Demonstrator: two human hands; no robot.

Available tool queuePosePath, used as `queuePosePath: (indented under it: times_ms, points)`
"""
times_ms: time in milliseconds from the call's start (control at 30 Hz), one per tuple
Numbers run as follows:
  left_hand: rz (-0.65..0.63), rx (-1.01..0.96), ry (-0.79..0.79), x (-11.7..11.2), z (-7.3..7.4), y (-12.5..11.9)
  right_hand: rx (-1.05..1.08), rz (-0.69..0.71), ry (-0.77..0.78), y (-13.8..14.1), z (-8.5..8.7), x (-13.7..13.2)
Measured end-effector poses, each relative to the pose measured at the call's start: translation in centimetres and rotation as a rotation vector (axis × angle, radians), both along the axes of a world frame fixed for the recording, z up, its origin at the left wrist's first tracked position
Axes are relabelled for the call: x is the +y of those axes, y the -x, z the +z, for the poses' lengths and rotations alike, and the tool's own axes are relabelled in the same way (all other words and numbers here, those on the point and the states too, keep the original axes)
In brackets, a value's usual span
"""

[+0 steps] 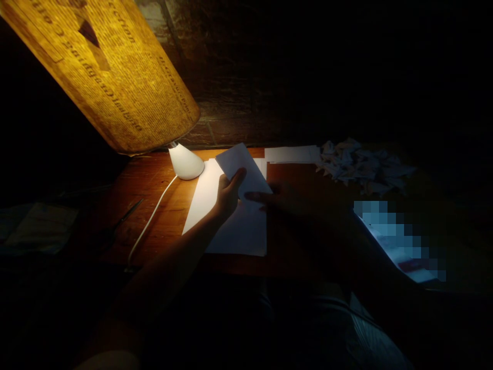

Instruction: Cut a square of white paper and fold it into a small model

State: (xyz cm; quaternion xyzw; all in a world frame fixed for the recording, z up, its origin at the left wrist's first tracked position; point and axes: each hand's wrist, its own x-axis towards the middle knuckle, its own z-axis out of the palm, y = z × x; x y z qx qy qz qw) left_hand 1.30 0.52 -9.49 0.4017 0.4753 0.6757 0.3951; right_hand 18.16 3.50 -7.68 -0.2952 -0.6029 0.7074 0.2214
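A folded sheet of white paper [243, 159] is held up at a tilt over the desk. My left hand [230, 192] grips its lower left side, thumb lying on the front face. At the paper's lower right corner, my right hand [275, 198] pinches it with the fingers; much of this hand is lost in shadow. Beneath both hands lies a stack of white sheets [239, 239] on the wooden desk [162, 221]. Behind them is a small pile of white paper strips [291, 154].
A lit lamp with a printed yellow shade [127, 77] and white base [185, 163] stands at left, its white cord [154, 210] running forward. Scissors [129, 211] seem to lie left of it. Folded paper pieces [362, 167] are heaped at right, near a glowing screen [396, 246].
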Motion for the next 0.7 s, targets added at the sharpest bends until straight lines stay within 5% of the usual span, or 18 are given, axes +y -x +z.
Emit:
queuePosePath:
  times_ms: [133,333,700]
  points:
    - [-0.201,0.026,0.112,-0.4,-0.2,-0.5,0.149,-0.124,0.037,-0.2,0.2,0.1]
    - [-0.424,0.193,0.131,-0.8,-1.0,-0.5,0.004,-0.279,-0.137,-0.4,1.3,0.4]
    - [-0.487,0.248,0.146,-1.0,-1.3,-0.3,-0.001,-0.354,-0.201,-0.2,1.3,0.5]
